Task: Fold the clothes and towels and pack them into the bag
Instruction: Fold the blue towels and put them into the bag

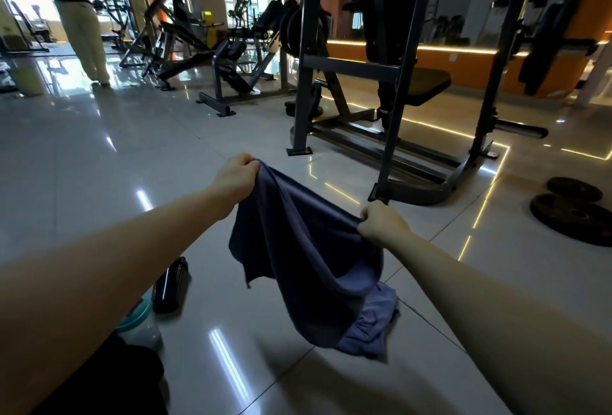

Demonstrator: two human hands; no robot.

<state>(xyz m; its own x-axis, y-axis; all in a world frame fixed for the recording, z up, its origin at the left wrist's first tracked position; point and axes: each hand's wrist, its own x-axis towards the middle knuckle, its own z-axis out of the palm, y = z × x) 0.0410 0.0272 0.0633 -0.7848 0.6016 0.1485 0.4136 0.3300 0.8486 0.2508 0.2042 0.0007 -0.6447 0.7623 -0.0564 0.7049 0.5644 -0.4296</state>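
A glossy tiled floor [99,166] carries a dark steel rack [390,67]. A navy towel [304,249] hangs in the air, its lower end drooping over a crumpled blue cloth [374,325] on the tiles. Weight plates [576,216] lie at right, a black bottle [170,285] at left. The left hand [236,176] and right hand [381,226] each grip an upper corner.

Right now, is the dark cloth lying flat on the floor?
No, the left hand and right hand grip the cloth by its top edge and it hangs.
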